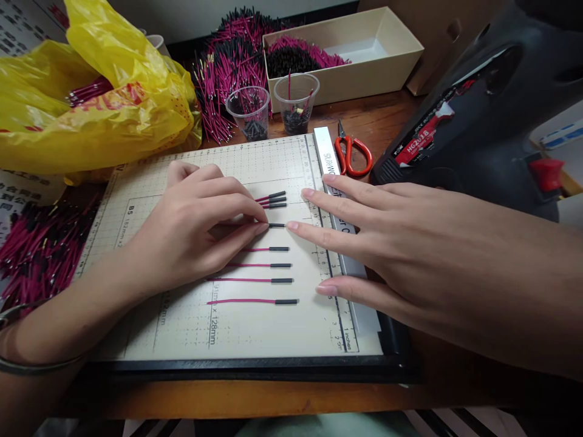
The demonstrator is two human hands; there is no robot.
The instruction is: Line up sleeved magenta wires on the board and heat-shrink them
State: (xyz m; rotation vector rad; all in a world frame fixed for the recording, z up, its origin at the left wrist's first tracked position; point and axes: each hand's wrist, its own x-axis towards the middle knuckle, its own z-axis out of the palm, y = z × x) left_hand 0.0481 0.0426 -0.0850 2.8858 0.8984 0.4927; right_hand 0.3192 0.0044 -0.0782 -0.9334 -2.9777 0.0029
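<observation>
My left hand (200, 221) rests on a gridded cutting board (191, 328), thumb and forefinger pinched on a thin pink wire with a black sleeve (276, 225). My right hand (364, 233) lies flat with fingers spread, its forefinger tip touching the black end of that same wire. Several more pink wires with black sleeves (268, 280) lie in a row below it on the board, and a few (273, 199) lie just above.
A yellow plastic bag (91, 103) sits at the back left. Two clear cups (249, 112) and a cardboard box (355, 51) of wires stand behind the board. Red scissors (353, 156) and a black heat gun (478, 115) are at the right. Loose wires (36, 249) are piled left.
</observation>
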